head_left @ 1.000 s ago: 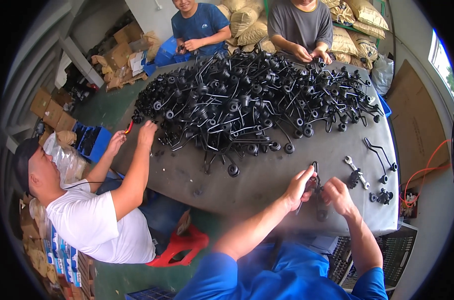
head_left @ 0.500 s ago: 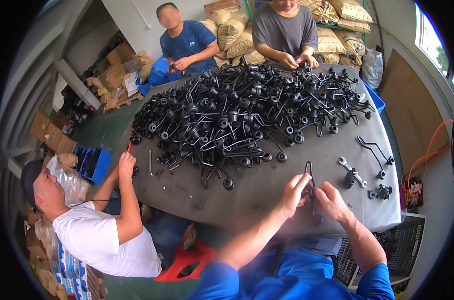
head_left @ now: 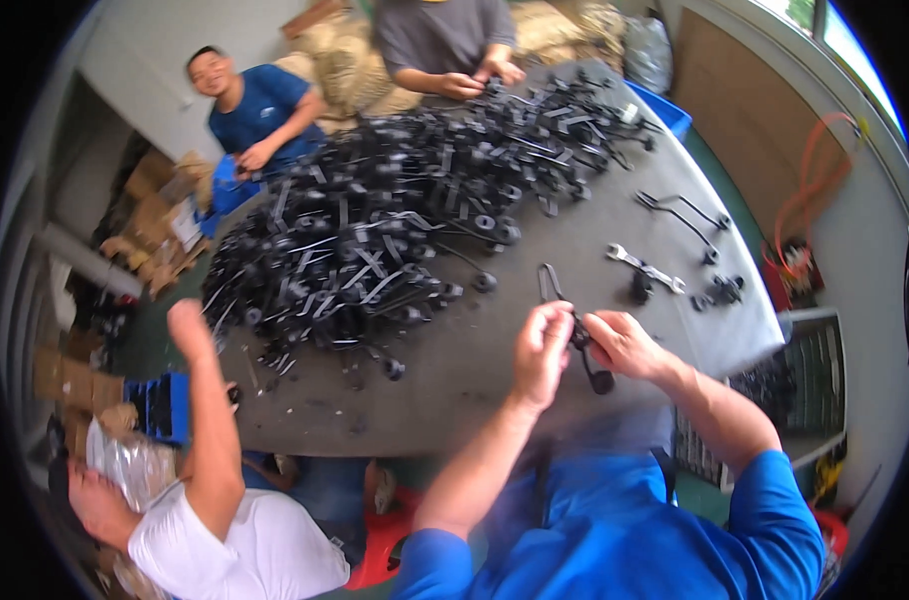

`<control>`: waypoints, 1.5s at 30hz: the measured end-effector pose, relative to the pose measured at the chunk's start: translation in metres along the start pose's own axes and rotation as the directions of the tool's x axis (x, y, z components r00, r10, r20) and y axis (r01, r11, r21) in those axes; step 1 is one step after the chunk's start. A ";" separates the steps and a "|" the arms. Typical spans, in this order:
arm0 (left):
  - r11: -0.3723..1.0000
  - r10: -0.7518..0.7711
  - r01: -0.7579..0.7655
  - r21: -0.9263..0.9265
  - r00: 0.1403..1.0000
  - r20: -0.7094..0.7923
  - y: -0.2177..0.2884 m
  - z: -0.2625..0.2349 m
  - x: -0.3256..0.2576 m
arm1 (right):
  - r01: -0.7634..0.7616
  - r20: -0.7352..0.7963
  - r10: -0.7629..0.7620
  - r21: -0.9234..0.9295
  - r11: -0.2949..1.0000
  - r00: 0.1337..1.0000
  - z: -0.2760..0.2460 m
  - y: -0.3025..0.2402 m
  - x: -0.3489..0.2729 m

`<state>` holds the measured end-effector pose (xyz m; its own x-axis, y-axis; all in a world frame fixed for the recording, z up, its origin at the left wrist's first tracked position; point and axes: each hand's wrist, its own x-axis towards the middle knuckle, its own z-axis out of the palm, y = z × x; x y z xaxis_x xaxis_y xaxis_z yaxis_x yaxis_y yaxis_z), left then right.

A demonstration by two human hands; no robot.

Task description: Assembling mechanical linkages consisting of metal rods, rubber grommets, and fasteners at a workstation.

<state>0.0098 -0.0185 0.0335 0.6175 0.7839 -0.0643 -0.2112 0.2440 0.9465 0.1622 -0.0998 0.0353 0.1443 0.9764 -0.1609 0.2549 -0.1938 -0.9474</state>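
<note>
Farthest left of what concerns me, the black heap spreads over the counter, apart from my hands. My left hand has its grip closed on the rod, which slants over the counter's near side, looped end away from me, knobbed end toward me. My right hand is closed on the rod too; blur hides exactly what its fingertips pinch. I'd anchor firmly with the left and push with the right along the rod, not across it, to avoid twisting. Beyond lie the wrench and two loose rods.
</note>
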 end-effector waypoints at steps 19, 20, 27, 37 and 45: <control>0.951 -0.085 0.034 -0.309 0.984 -0.156 0.013 -0.042 0.019 | -0.280 -0.424 -0.054 -0.684 0.674 0.904 -0.104 0.035 -0.012; 0.948 -0.069 0.012 -0.318 0.983 -0.169 0.014 -0.041 0.020 | -0.244 -0.414 -0.103 -0.701 0.670 0.904 -0.107 0.043 -0.010; 0.919 -0.050 -0.063 -0.389 0.961 -0.273 0.017 -0.039 0.024 | 0.079 -0.596 -0.342 -0.422 0.903 0.726 -0.058 -0.001 -0.027; 0.909 -0.047 -0.126 -0.398 0.917 -0.397 0.019 -0.010 0.018 | 0.325 -0.262 -0.509 -0.519 0.790 0.820 0.023 0.006 -0.031; 0.498 0.551 -0.574 0.650 0.788 0.273 0.049 -0.017 -0.006 | 0.326 -0.388 -0.364 -0.162 0.931 0.847 -0.016 -0.029 -0.033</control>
<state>-0.0168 -0.0018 0.0751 0.5773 0.5966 0.5575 0.0335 -0.6995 0.7139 0.1652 -0.1280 0.0721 0.4008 0.8600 0.3158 0.4395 0.1220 -0.8899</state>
